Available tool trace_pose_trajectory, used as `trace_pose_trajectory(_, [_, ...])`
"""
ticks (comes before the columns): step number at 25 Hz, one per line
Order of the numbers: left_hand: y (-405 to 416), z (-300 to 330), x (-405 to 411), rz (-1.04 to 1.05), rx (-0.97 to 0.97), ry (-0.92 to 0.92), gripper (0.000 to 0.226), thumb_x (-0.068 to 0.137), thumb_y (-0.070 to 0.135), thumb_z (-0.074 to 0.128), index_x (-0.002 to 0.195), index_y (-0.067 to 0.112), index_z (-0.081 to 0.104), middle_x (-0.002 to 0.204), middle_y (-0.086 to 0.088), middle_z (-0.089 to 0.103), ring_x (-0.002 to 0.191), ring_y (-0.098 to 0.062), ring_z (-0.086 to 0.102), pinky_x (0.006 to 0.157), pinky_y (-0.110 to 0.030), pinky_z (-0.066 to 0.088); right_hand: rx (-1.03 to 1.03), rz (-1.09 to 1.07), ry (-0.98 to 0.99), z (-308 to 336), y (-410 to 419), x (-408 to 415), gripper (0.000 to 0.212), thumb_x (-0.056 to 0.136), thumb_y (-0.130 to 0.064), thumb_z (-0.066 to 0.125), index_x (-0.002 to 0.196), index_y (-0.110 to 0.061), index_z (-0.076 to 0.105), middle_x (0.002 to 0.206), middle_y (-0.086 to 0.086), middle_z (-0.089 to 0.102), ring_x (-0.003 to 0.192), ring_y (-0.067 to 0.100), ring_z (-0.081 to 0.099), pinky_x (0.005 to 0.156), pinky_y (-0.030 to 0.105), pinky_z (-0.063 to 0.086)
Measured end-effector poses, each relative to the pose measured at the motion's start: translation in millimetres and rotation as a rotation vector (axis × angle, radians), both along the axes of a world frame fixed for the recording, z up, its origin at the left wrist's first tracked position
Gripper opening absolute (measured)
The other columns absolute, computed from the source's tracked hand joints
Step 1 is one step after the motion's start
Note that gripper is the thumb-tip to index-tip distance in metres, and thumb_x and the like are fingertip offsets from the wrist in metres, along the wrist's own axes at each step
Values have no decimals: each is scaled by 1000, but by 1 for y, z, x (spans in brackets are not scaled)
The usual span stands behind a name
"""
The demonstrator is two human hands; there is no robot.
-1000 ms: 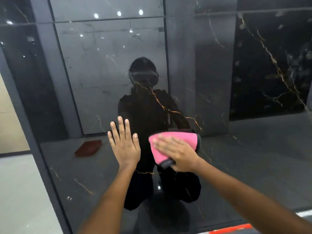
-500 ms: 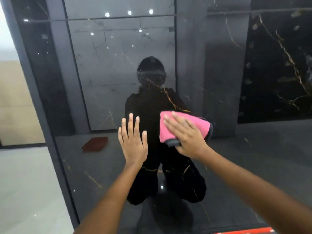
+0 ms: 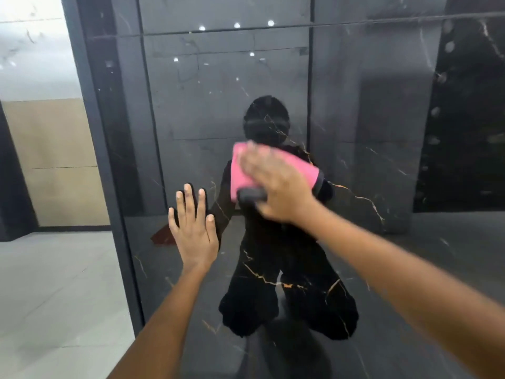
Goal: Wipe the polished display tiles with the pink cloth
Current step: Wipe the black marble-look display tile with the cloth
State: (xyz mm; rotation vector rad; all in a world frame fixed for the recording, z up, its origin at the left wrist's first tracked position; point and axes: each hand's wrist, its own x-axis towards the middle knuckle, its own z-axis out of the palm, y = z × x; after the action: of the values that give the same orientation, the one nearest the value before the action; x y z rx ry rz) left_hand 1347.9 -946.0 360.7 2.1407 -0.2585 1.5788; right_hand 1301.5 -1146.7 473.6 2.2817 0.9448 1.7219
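Note:
A large polished black tile (image 3: 355, 149) with thin gold veins stands upright in front of me and mirrors the room. My right hand (image 3: 276, 187) presses a folded pink cloth (image 3: 303, 166) with a dark edge flat against the tile, fingers spread over it and blurred by motion. My left hand (image 3: 192, 228) rests flat on the tile, lower and to the left, fingers straight and spread. The cloth's middle is hidden under my right hand.
A dark frame post (image 3: 101, 170) bounds the tile's left edge. Beyond it lie a pale floor (image 3: 54, 291) and a beige wall panel (image 3: 54, 160). A horizontal joint (image 3: 355, 21) crosses the tile near the top.
My right hand has slid the pink cloth upward across the tile. My left hand has stayed flat on the tile while my view shifted left.

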Motion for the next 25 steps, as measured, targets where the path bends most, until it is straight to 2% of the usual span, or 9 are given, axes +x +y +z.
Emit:
trace_pose_trajectory(4, [2, -1, -3, -4, 6, 3, 57, 99, 26, 27, 154, 20, 10, 162, -2, 9, 149, -23, 7, 120, -36, -4, -648, -69, 301, -117, -34, -40, 86, 57, -12, 75, 139, -7, 47, 147, 11, 43, 141, 20, 26, 121, 31, 1])
trace_pose_trajectory(6, [1, -2, -3, -1, 11, -1, 58, 99, 26, 27, 154, 20, 9, 161, -1, 7, 150, -22, 5, 121, -36, -5, -430, -31, 117, -64, -64, -33, 82, 61, -5, 76, 137, -4, 47, 141, 17, 48, 136, 26, 34, 119, 32, 13])
trace_pose_trajectory(9, [2, -4, 1, 18, 11, -6, 58, 100, 26, 26, 154, 21, 7, 162, 0, 5, 150, -16, -4, 121, -35, -6, 304, -48, -48, 55, -74, -31, 60, 75, -8, 65, 134, -3, 53, 140, 18, 50, 136, 34, 39, 115, 34, 24])
trace_pose_trajectory(11, [2, -6, 2, 17, 11, -11, 58, 100, 26, 26, 154, 20, 9, 162, -1, 6, 150, -15, -5, 121, -36, -6, 399, -43, -25, 37, -48, -19, 59, 75, -9, 64, 133, -2, 55, 140, 16, 50, 135, 33, 41, 114, 34, 25])
trace_pose_trajectory(14, [4, -5, 2, -3, 17, -28, 56, 100, 25, 26, 154, 18, 15, 161, -3, 12, 150, -15, -3, 121, -37, -3, -464, -62, 201, -69, -12, -28, 77, 60, -10, 75, 134, -5, 54, 143, 12, 49, 137, 26, 38, 116, 36, 22])
trace_pose_trajectory(16, [3, -6, 1, -6, 16, -31, 56, 100, 25, 26, 154, 18, 16, 161, -4, 14, 150, -15, -2, 121, -37, -2, -770, -95, 166, -50, -25, -28, 78, 56, -11, 75, 132, -9, 56, 142, 7, 50, 136, 24, 40, 116, 38, 22])
trace_pose_trajectory(21, [3, -7, 3, 6, 16, -34, 56, 99, 25, 26, 154, 20, 11, 161, -2, 9, 150, -15, -5, 121, -38, -2, 212, -96, 3, 51, -25, -24, 65, 69, -7, 70, 132, -5, 56, 140, 10, 52, 136, 30, 40, 113, 35, 21])
trace_pose_trajectory(22, [4, -8, 3, -3, 18, -38, 57, 99, 25, 26, 154, 20, 12, 161, -2, 10, 150, -15, -4, 121, -39, -1, 155, -83, 53, 24, -14, -19, 70, 64, -7, 72, 132, -4, 55, 140, 11, 51, 135, 30, 41, 112, 34, 19])
trace_pose_trajectory(25, [5, -8, 3, -10, 30, -47, 58, 99, 24, 28, 154, 19, 13, 161, -3, 12, 150, -16, -3, 121, -40, 0, -662, -118, 209, -51, -1, -31, 80, 55, -15, 75, 133, -8, 56, 141, 8, 51, 135, 25, 43, 114, 38, 20])
